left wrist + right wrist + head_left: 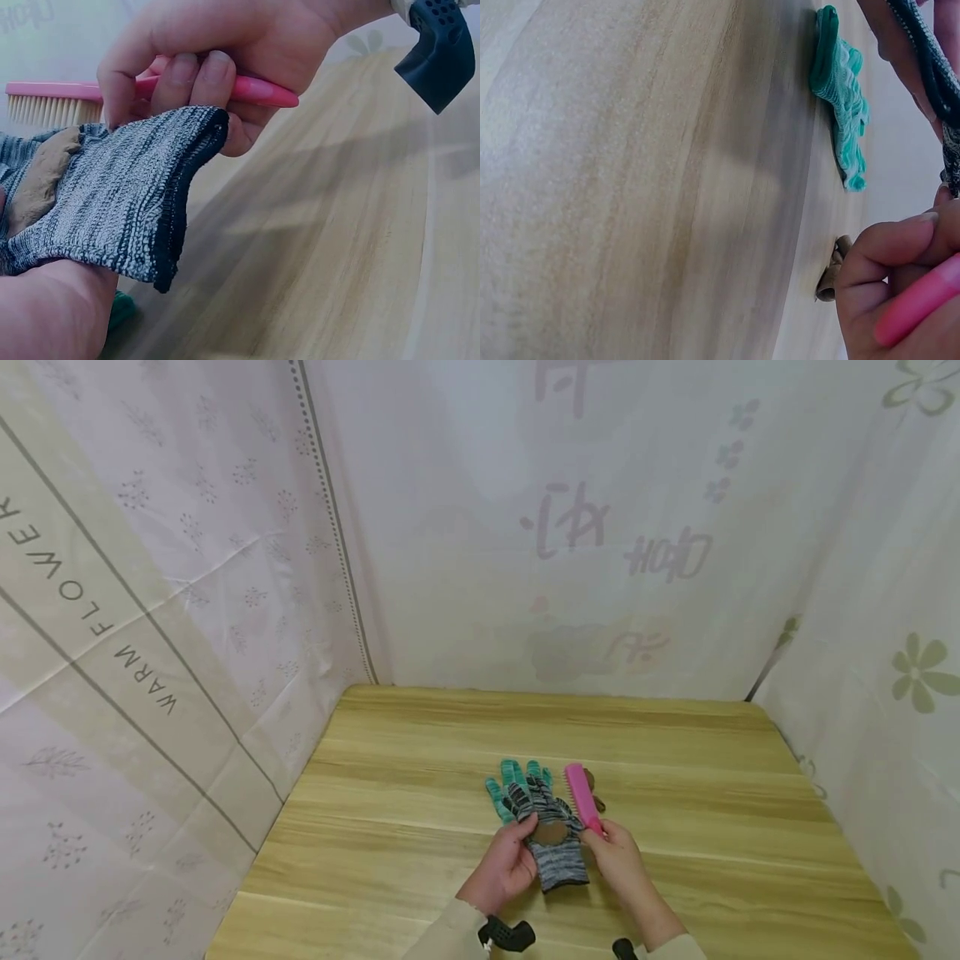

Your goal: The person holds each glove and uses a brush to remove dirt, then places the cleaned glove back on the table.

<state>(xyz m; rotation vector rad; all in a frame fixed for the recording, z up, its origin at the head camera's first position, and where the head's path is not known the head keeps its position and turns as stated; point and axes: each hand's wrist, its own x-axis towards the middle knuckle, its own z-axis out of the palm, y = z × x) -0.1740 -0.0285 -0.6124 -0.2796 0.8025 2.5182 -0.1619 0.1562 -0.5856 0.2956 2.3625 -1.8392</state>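
Observation:
My left hand (510, 862) holds a grey-and-black knit glove (564, 863) above the table, thumb on top, its cuff toward me. A flat brown clay-like patch (46, 178) sticks to the knit near the cuff. In my right hand (621, 860) is the handle of a pink brush (579, 793) with pale bristles, fingers curled round it. The bristles are beside the glove; whether they touch it I cannot tell. Beyond and below lies a green knit glove (841, 97) on the table, partly hidden by the grey one in the head view.
Brown curled pieces (829, 276) lie on the wood-grain table (390, 827), just past the brush. Printed curtains (450, 527) hang at the back and along both sides of the table. Dark wrist devices (507, 935) sit on both sleeves.

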